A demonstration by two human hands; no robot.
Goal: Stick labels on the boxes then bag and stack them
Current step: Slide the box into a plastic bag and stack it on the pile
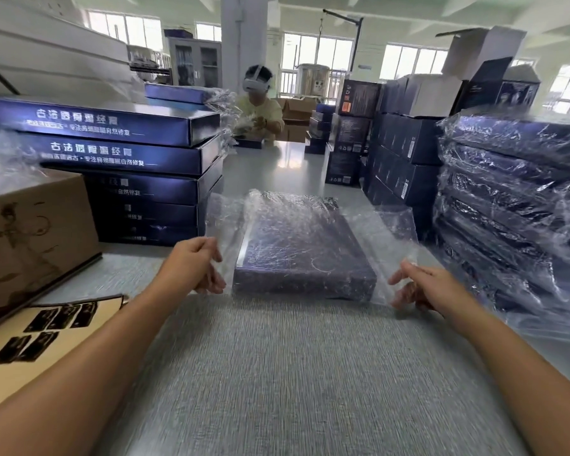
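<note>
A flat dark blue box point(305, 258) lies on the grey table point(293, 373) in front of me, inside a clear plastic bag point(392, 232) whose loose sides spread out to left and right. My left hand point(196, 266) pinches the bag's left edge beside the box's near left corner. My right hand point(420, 286) grips the bag's right edge beside the near right corner. A sheet of black labels point(43, 330) lies on the table at my left.
A stack of unbagged blue boxes point(122, 153) stands at left behind a brown carton point(30, 238). Bagged boxes point(514, 209) are stacked at right, with more dark boxes point(402, 153) behind. Another person point(260, 103) sits at the table's far end.
</note>
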